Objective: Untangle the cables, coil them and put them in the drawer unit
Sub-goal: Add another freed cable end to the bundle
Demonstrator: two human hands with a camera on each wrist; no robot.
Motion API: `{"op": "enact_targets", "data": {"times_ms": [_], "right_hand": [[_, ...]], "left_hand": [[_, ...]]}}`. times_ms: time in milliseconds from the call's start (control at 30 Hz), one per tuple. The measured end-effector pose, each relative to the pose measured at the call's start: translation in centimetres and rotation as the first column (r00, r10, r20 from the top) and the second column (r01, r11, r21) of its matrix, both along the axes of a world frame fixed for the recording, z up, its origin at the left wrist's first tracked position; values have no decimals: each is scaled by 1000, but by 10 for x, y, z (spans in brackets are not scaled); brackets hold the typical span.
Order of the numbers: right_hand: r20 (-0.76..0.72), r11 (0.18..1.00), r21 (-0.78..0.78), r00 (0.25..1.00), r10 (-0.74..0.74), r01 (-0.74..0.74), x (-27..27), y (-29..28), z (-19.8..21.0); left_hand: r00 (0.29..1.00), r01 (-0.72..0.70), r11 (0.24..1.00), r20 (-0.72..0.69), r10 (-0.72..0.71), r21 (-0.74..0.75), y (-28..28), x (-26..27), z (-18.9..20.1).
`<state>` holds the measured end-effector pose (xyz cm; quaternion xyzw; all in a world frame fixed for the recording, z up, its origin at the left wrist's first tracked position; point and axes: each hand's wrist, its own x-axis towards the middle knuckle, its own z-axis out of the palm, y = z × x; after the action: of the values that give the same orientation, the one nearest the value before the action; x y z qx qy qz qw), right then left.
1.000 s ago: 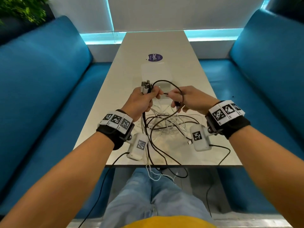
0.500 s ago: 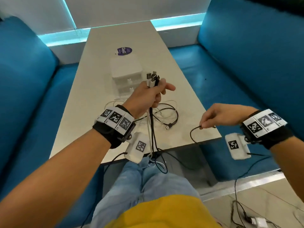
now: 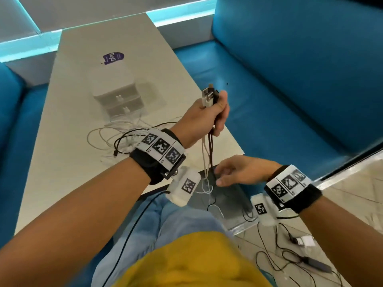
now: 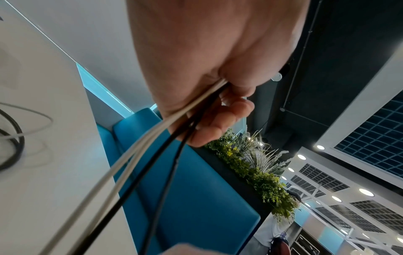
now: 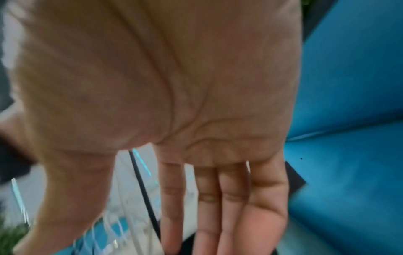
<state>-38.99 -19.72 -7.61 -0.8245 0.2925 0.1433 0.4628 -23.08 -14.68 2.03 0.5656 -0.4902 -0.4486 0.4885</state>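
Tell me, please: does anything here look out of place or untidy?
Yes. Several cables hang from the left hand past the table edge, and a tangle lies before the drawer unit. More wires lie loose on the floor.

Blue benches, white table.

The drawer unit stands on the worktop, a sticker behind it. Loose cables lie before it. Sofas flank the worktop.
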Motion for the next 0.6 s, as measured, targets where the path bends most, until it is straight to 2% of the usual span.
{"op": "enact_targets", "data": {"times_ms": [100,200,333,433,533,600], "right_hand": [[135,989,100,983,-124,111,-1,9,-29],[202,971,4,951,-236,240,0,13,-52],[290,921,155,875,-388,357,0,22,-66],[299,916,145,866,-400,373,-2,26,-69],[211,949,136,928,-308,284,-5,27,-75],[146,955,189,955,-259,230,-5,31,-85]], "left_hand": [[996,34,999,-81,-31,38,-1,-9,-1],[991,68,995,-119,-60,66,-1,-18,-4],[984,99,993,-157,-88,67,-2,-27,-3],[979,126,990,-172,-112,71,-1,-32,-1],[975,144,988,-178,-133,47,1,-38,0],[976,141,990,-174,-134,27,2,-37,-3]]}}
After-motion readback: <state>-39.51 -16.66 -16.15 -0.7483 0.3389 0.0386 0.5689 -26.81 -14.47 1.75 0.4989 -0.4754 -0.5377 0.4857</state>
